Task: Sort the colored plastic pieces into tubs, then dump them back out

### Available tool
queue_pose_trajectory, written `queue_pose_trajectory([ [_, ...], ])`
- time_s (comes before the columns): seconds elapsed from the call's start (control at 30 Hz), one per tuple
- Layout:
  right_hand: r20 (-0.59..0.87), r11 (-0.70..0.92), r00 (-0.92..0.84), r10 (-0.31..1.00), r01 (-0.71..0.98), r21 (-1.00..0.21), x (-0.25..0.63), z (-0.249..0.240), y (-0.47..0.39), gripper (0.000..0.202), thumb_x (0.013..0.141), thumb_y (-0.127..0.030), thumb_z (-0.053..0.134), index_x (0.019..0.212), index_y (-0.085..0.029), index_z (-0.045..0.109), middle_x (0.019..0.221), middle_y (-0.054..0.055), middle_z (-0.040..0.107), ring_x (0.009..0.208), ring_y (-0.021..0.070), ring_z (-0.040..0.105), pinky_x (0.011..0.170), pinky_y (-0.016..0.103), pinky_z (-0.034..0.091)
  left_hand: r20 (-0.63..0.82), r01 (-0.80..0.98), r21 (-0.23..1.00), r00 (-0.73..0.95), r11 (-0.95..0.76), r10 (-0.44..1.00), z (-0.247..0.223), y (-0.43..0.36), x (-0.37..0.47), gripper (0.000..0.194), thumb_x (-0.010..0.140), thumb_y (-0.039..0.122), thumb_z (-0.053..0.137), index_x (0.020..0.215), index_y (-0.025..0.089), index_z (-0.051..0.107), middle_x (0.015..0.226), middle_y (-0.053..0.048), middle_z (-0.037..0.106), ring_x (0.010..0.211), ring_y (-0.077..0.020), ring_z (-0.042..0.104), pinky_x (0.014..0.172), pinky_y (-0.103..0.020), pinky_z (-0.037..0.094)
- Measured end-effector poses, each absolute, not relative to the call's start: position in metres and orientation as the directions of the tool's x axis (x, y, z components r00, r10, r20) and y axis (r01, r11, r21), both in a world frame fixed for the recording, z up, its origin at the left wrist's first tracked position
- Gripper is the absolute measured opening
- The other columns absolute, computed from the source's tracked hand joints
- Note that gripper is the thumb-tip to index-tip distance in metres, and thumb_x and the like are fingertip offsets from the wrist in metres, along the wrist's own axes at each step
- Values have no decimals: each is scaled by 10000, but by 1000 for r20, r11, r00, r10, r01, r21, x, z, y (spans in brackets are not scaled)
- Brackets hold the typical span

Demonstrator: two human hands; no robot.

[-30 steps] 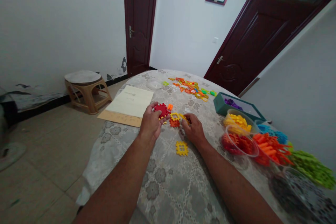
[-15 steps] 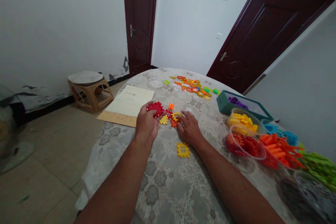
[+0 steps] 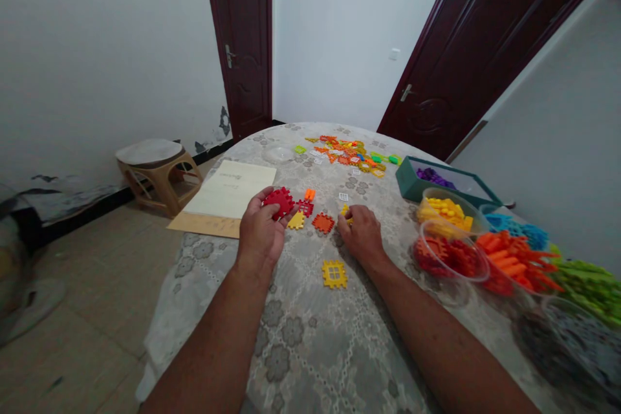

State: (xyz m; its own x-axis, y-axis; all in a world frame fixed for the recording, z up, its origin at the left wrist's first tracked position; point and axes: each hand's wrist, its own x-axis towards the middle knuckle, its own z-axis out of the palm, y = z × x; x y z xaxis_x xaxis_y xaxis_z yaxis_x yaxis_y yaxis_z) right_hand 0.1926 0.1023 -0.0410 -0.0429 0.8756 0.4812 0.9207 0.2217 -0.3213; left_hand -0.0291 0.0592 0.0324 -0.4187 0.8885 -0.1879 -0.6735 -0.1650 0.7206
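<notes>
My left hand (image 3: pixel 262 223) is closed on a red toothed plastic building piece (image 3: pixel 279 202), thumb on top. My right hand (image 3: pixel 361 233) has its fingers closed round a yellow building piece (image 3: pixel 345 211), mostly hidden behind them. Between the hands on the tablecloth lie an orange toothed square piece (image 3: pixel 323 223), a red window-shaped piece (image 3: pixel 305 207), a yellow triangular piece (image 3: pixel 296 220) and a small orange piece (image 3: pixel 310 195). Closer to me, a yellow square window piece (image 3: pixel 334 274) lies flat. A small white grid piece (image 3: pixel 343 196) sits beyond my right hand.
Mixed pieces (image 3: pixel 347 152) are heaped at the table's far side. To the right stand a green box (image 3: pixel 410 181) with purple pieces and clear tubs of yellow (image 3: pixel 446 212), red (image 3: pixel 451 255) and other pieces. Paper (image 3: pixel 233 187) lies at left; a stool (image 3: pixel 158 174) stands beyond.
My right hand has moved right, carrying the yellow piece off the orange square, which now shows whole. My left hand still holds the red piece. The camera view has shifted slightly.
</notes>
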Motion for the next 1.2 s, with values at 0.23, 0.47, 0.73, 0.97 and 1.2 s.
queue_pose_trajectory([
  [0.23, 509, 235, -109, 854, 953, -190, 185, -38, 92, 112, 949, -327, 668, 938, -221, 634, 1051, 105, 687, 1033, 287, 572, 1007, 441, 372, -192, -676, 720, -413, -158, 890, 34, 57, -30, 483, 712, -12, 595, 1142, 205, 629, 1139, -107, 705, 958, -209, 709, 924, -475, 649],
  [0.47, 514, 272, -127, 848, 937, -218, 189, -46, 97, 113, 939, -203, 621, 1036, -229, 672, 1106, 118, 702, 1097, 306, 579, 1056, 479, 381, -183, -662, 734, -407, -151, 895, 33, 57, -29, 481, 708, 2, 603, 1140, 209, 636, 1134, -103, 711, 970, -212, 704, 925, -471, 644],
  [0.73, 479, 435, -303, 824, 880, -193, 170, -48, 88, 353, 973, -441, 676, 1249, -220, 685, 1524, 163, 583, 1486, 382, 403, 1214, 612, 264, -164, -643, 753, -386, -137, 908, 31, 58, -27, 459, 711, -16, 595, 1117, 193, 632, 1150, -110, 711, 965, -213, 709, 894, -472, 657],
  [0.97, 449, 463, -311, 838, 841, -281, 174, -46, 93, 244, 945, -349, 676, 1142, -206, 671, 1235, 137, 712, 1255, 300, 580, 1142, 494, 365, -208, -677, 733, -305, -58, 929, 28, 57, -26, 337, 760, 26, 639, 1062, 176, 638, 1020, -80, 727, 899, -201, 719, 845, -444, 662],
  [1.2, 449, 505, -346, 824, 808, -303, 176, -43, 92, 251, 945, -354, 684, 1149, -209, 704, 1149, 116, 723, 1169, 293, 605, 1097, 473, 410, -209, -717, 691, -324, -95, 922, 28, 60, -28, 209, 822, 107, 663, 1015, 182, 642, 966, -52, 727, 882, -190, 716, 821, -426, 658],
])
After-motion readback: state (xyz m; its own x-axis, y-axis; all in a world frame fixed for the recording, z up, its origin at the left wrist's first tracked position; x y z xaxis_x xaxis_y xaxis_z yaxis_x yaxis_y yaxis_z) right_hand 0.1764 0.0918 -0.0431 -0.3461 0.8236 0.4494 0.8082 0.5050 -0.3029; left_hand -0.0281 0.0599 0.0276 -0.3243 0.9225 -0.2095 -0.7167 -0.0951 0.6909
